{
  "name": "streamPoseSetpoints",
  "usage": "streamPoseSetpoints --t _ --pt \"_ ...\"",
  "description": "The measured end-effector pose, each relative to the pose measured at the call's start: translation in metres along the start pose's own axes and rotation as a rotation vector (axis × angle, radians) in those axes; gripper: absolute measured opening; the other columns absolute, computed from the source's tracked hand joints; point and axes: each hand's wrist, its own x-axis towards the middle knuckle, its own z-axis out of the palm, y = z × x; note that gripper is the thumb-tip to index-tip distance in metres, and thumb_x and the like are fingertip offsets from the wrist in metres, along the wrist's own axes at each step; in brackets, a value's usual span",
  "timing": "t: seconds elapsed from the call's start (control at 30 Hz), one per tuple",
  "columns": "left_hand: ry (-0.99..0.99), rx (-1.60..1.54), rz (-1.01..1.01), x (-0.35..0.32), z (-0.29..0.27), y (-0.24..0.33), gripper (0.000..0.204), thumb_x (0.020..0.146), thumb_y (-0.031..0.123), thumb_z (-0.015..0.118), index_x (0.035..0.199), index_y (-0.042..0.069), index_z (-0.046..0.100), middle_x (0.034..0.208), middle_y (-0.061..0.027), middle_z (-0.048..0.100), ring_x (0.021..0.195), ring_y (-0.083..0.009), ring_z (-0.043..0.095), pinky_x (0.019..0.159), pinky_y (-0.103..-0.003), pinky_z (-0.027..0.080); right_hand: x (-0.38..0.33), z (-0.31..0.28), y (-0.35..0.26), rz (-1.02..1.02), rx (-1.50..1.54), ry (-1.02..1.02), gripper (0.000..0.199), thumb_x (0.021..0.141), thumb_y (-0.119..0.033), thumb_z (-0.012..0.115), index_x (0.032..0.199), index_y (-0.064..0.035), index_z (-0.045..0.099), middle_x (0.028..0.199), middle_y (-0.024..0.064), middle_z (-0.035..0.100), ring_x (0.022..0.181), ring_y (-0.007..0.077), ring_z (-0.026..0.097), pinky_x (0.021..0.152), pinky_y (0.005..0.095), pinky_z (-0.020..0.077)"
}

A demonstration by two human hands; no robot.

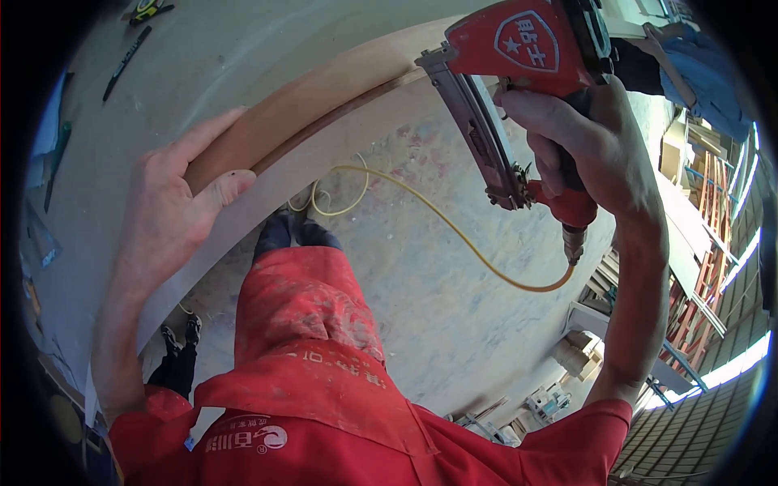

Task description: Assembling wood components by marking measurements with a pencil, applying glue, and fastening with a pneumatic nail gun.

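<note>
My right hand (579,138) is wrapped round the grip of a red pneumatic nail gun (506,61). Its long metal magazine points down toward me, and its nose touches or nearly touches the edge of a curved wooden piece (324,85). That piece lies along the edge of the pale table (235,69). My left hand (182,186) clasps its near left end, with the thumb on the inner side and the fingers over the far side. From the base of the gun's grip a yellow air hose (454,231) drops in a loop to the floor.
A black pen (126,63), a yellow tape measure (147,10) and a dark green-handled tool (58,162) lie on the table. Another person in blue (705,81) is at the far right. Wooden boards and strips (701,235) are stacked at the right, near cardboard boxes (579,354).
</note>
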Motion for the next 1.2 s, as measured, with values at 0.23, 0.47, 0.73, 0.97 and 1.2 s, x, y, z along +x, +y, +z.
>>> streamPoseSetpoints --t 0.23,0.47,0.73,0.97,1.2 --pt "0.010 0.029 0.029 0.009 0.004 0.001 0.052 0.084 0.004 0.076 0.133 0.000 0.062 0.110 -0.0167 0.074 0.100 -0.0176 0.068 0.092 -0.032 0.052 -0.001 0.003 0.002 -0.031 -0.001 0.075 0.027 0.090 -0.030 0.068 0.084 -0.0042 0.067 0.048 -0.0005 0.051 0.037 0.0089 0.049 0.041 0.0256 0.0411" --pt "0.021 0.065 0.023 0.001 0.003 -0.003 0.052 0.083 0.007 0.077 0.134 0.003 0.063 0.110 -0.0176 0.074 0.099 -0.0184 0.069 0.092 -0.032 0.052 -0.006 0.008 0.001 -0.024 -0.036 0.087 0.027 0.089 -0.031 0.068 0.087 -0.0043 0.068 0.048 -0.0008 0.051 0.037 0.0091 0.049 0.041 0.0253 0.0411" --pt "0.025 0.017 0.027 -0.008 -0.002 -0.032 0.052 0.084 0.012 0.078 0.133 0.004 0.063 0.109 -0.0182 0.074 0.101 -0.0215 0.070 0.092 -0.033 0.052 -0.008 0.050 -0.014 -0.124 -0.014 0.074 0.030 0.087 -0.031 0.068 0.100 -0.0028 0.067 0.051 -0.0010 0.052 0.038 0.0085 0.049 0.041 0.0248 0.0405" --pt "0.015 -0.022 0.039 -0.010 -0.008 -0.042 0.051 0.085 0.015 0.079 0.133 0.004 0.063 0.109 -0.0177 0.074 0.102 -0.0228 0.070 0.093 -0.034 0.052 -0.002 0.080 -0.028 -0.147 0.125 0.004 0.035 0.086 -0.028 0.069 0.108 -0.0011 0.066 0.056 0.0000 0.054 0.041 0.0076 0.049 0.042 0.0241 0.0401" --pt "0.019 -0.053 0.050 -0.011 -0.006 -0.031 0.051 0.085 0.014 0.078 0.133 0.005 0.064 0.110 -0.0172 0.074 0.103 -0.0221 0.070 0.093 -0.034 0.052 -0.007 0.073 -0.027 -0.147 0.097 0.017 0.033 0.088 -0.026 0.068 0.109 -0.0008 0.066 0.056 0.0005 0.055 0.041 0.0070 0.049 0.042 0.0235 0.0397"
